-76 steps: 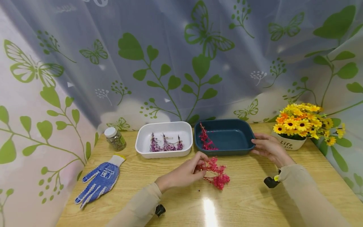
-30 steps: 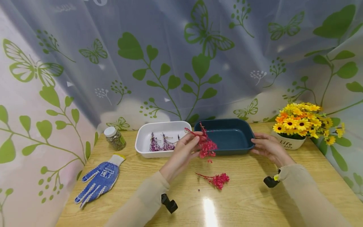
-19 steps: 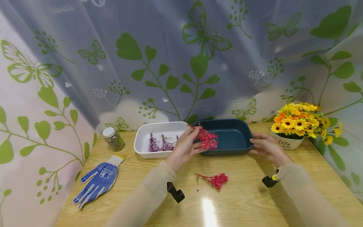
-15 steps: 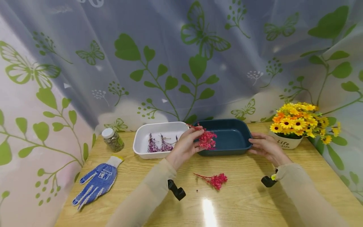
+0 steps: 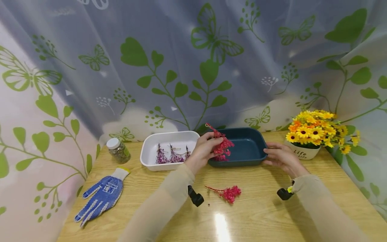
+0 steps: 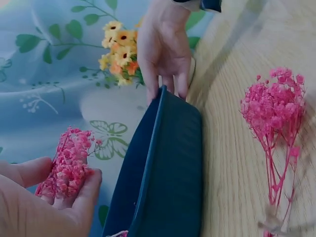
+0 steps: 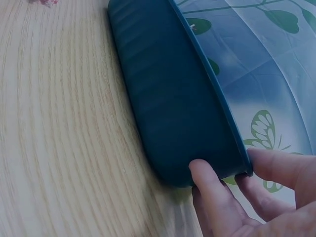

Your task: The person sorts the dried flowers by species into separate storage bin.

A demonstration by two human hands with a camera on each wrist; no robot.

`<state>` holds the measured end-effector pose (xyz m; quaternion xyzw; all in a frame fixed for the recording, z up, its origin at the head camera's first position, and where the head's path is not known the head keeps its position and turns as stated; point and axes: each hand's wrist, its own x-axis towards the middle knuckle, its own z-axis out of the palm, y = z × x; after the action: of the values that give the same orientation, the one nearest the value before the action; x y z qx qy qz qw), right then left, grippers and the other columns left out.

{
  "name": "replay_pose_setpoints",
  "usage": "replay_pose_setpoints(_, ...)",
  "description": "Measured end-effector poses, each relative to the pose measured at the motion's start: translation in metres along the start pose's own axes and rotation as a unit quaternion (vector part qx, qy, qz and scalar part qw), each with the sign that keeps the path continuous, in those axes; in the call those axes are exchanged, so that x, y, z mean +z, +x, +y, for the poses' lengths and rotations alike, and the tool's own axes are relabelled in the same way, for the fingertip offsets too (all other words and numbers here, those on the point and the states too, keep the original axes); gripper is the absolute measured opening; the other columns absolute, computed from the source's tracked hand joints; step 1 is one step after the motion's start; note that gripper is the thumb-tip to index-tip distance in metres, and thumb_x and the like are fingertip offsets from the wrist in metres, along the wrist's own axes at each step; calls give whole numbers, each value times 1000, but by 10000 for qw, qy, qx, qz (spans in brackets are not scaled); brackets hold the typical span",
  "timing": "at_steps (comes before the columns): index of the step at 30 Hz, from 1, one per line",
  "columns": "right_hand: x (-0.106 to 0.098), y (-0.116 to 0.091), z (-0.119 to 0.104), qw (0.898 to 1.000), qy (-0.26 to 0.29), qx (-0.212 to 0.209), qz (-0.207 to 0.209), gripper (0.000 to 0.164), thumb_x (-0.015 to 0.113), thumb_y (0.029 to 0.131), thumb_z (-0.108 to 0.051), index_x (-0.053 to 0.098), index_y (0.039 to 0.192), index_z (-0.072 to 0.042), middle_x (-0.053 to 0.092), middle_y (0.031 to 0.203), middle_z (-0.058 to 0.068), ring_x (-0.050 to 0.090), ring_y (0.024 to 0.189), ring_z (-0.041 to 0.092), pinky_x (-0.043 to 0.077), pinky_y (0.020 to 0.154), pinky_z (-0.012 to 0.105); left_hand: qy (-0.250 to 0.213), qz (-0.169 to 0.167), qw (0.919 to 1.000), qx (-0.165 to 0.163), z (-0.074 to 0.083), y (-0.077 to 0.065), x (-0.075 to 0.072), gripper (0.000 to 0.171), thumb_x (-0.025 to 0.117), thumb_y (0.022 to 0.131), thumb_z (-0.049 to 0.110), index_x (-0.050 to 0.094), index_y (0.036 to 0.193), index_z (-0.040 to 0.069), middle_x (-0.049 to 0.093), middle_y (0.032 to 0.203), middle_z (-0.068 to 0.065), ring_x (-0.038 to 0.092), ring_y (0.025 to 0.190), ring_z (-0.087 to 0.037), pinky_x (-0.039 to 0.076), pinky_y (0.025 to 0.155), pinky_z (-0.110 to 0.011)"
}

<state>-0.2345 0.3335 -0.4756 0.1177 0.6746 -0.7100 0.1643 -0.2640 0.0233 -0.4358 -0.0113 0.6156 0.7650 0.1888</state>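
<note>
My left hand (image 5: 202,153) holds a bunch of pink dried flowers (image 5: 224,146) over the left end of a dark teal tray (image 5: 246,162). The left wrist view shows the pink blossoms between the thumb and fingers. Another pink sprig is partly visible in the tray, below the held bunch. At the tray's right end, my right hand (image 5: 284,158) grips the rim and outer wall, as the right wrist view confirms. A second loose bunch of pink dried flowers (image 5: 229,194) lies on the table in front of the tray.
Left of the teal tray stands a white tray (image 5: 160,166) with purple dried bunches in it. A lidded jar (image 5: 119,151) and a blue-white glove (image 5: 104,195) are farther left. At the right sits a pot of yellow flowers (image 5: 305,153); a patterned curtain (image 5: 181,67) hangs behind.
My left hand has lifted one pink bunch from the table and carried it up to the teal tray's left end, leaving another behind. My right hand stays at the tray's right end.
</note>
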Motion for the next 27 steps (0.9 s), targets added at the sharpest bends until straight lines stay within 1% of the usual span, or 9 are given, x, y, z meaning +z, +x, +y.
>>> replay_pose_setpoints(2,-1,0,0,10000,22,7,-14,76,60,108,-13,14,167,2,72,97,-13,76,94,7,67,90,33,151,26,9999,10,-1,3,3,28,67,103,14,61,130,10,69,99,4,66,76,-9,65,80,-33)
replay_pose_setpoints(4,-2,0,-1,10000,64,13,-31,75,59,108,-12,15,167,2,74,98,-12,76,94,8,67,89,33,167,33,9999,12,-1,6,6,26,67,103,14,61,129,10,69,100,3,65,77,-10,66,84,-37)
replay_pose_setpoints(6,-2,0,-1,10000,48,-4,-61,73,57,109,-12,15,167,3,74,99,-12,77,94,8,67,89,33,71,35,10000,10,-2,10,10,23,67,103,12,62,126,10,70,101,2,65,78,-11,66,85,-40)
replay_pose_setpoints(9,-3,1,0,10000,46,-43,-59,71,56,109,-11,17,166,4,75,99,-13,77,95,7,67,90,32,-120,43,9999,17,-3,15,14,19,67,103,10,63,121,10,71,100,1,65,77,-12,67,83,-41)
replay_pose_setpoints(13,-2,1,-1,10000,42,-51,14,70,56,109,-10,19,166,5,74,98,-13,76,94,6,66,91,32,-4,37,10000,5,-6,21,17,22,67,103,10,62,123,10,69,92,3,63,73,-11,63,72,-32)
replay_pose_setpoints(15,-2,2,-1,10000,69,-27,51,69,57,109,-10,20,165,5,74,98,-13,76,93,6,66,91,32,165,38,9999,11,-8,24,17,25,68,102,11,61,126,9,68,87,5,62,72,-9,57,65,-26)
replay_pose_setpoints(18,-2,4,-1,9999,98,10,89,69,57,108,-9,21,165,5,74,96,-14,76,92,5,66,90,32,334,68,9994,31,-10,25,19,28,69,102,12,62,129,8,67,84,6,60,72,-7,49,63,-24)
replay_pose_setpoints(22,-3,5,-1,9999,135,28,94,69,58,108,-9,21,165,4,74,95,-14,76,92,5,67,89,32,443,195,9988,39,-12,26,22,28,70,101,13,64,128,9,72,92,4,63,74,-7,51,67,-26)
replay_pose_setpoints(27,-4,4,0,9999,130,12,46,70,57,108,-10,20,166,4,74,98,-14,76,94,5,66,90,32,459,335,9984,-14,-14,30,25,27,71,100,13,65,127,11,78,108,-5,64,75,-7,52,65,-25)
